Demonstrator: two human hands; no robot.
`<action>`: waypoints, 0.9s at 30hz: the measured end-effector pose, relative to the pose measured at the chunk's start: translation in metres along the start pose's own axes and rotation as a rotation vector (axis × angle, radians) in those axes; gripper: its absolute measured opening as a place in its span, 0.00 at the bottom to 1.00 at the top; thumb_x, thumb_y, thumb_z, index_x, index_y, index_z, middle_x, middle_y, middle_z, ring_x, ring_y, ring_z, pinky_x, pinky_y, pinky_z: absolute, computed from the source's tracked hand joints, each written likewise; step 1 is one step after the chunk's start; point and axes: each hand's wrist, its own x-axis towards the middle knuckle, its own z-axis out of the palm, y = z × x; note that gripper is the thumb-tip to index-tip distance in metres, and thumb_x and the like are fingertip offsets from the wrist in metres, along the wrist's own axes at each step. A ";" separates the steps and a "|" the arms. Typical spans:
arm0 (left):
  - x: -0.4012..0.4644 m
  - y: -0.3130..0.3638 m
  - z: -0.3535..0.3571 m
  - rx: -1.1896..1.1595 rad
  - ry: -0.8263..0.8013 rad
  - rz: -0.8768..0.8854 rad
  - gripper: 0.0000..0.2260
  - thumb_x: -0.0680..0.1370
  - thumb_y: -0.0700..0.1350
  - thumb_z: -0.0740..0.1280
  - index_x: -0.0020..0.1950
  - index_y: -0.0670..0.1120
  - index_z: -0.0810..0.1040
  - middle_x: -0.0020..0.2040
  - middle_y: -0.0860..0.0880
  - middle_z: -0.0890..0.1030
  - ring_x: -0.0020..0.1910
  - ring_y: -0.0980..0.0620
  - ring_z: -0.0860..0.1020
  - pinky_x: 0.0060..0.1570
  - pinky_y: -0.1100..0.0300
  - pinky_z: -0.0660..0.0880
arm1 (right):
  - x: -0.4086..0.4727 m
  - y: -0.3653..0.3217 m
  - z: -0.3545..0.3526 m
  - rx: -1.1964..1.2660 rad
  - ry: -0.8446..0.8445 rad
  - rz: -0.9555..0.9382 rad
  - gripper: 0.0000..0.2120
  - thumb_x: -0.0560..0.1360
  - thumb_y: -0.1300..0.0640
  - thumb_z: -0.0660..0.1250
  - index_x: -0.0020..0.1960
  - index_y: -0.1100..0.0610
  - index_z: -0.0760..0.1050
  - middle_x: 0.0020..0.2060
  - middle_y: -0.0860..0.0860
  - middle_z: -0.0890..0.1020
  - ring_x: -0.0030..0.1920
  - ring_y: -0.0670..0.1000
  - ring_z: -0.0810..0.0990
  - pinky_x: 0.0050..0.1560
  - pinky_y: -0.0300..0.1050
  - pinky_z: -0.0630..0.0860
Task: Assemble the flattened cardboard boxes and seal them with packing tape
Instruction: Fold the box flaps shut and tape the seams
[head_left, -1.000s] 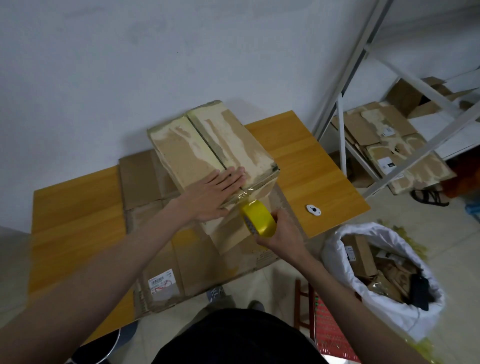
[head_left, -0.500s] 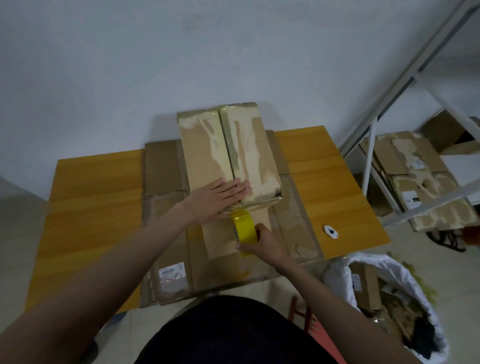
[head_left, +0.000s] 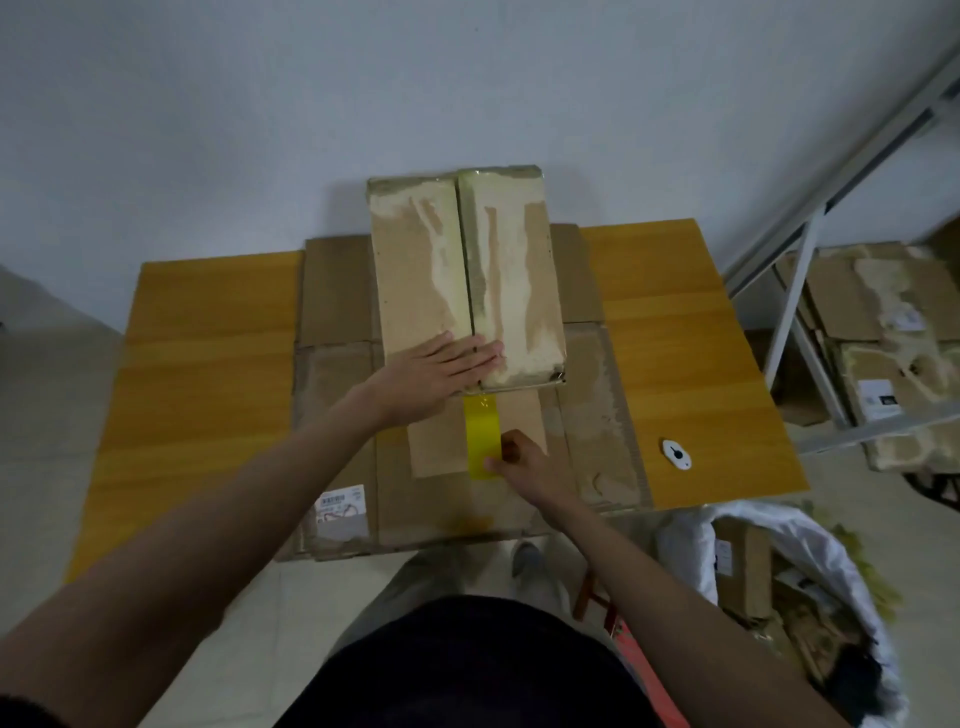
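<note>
We see the assembled cardboard box standing on a stack of flattened cardboard boxes that covers the middle of the wooden tabletop. The left hand lies flat, fingers straight, across the near end of the centre seam, pressing both top flaps shut. The right hand grips the roll of yellow packing tape, which it holds against the box's near side, below the top edge.

Compared with a second ago, we note that the box has been turned so its seam runs straight away from the person, and that the roll has travelled down the near face, leaving a glossy strip just under the left fingertips. We judge that the tape is being anchored on the side wall before being drawn over the seam; the top seam itself shows no yellow tape yet.

A small white object, too small to identify, lies apart on the tabletop at right; a white bag of cardboard scraps sits on the floor.
</note>
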 end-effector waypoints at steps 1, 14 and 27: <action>0.000 -0.002 -0.002 0.016 0.011 -0.012 0.37 0.79 0.41 0.59 0.82 0.47 0.40 0.82 0.50 0.39 0.80 0.49 0.39 0.79 0.48 0.46 | 0.002 -0.002 -0.003 0.015 -0.010 -0.015 0.10 0.78 0.56 0.70 0.56 0.58 0.73 0.46 0.49 0.78 0.49 0.53 0.77 0.46 0.46 0.72; 0.041 -0.073 -0.029 -0.089 -0.073 -0.138 0.38 0.80 0.47 0.63 0.82 0.58 0.43 0.82 0.55 0.40 0.81 0.49 0.43 0.78 0.50 0.46 | 0.048 -0.036 -0.030 0.282 0.026 -0.121 0.08 0.80 0.59 0.67 0.57 0.59 0.74 0.52 0.53 0.81 0.51 0.49 0.79 0.52 0.42 0.74; 0.046 -0.078 0.024 -0.110 -0.012 -0.067 0.31 0.82 0.48 0.56 0.82 0.54 0.44 0.82 0.51 0.41 0.81 0.46 0.41 0.78 0.45 0.41 | 0.093 -0.036 -0.019 0.304 0.044 0.104 0.12 0.79 0.58 0.67 0.61 0.57 0.73 0.56 0.55 0.80 0.55 0.54 0.78 0.52 0.44 0.73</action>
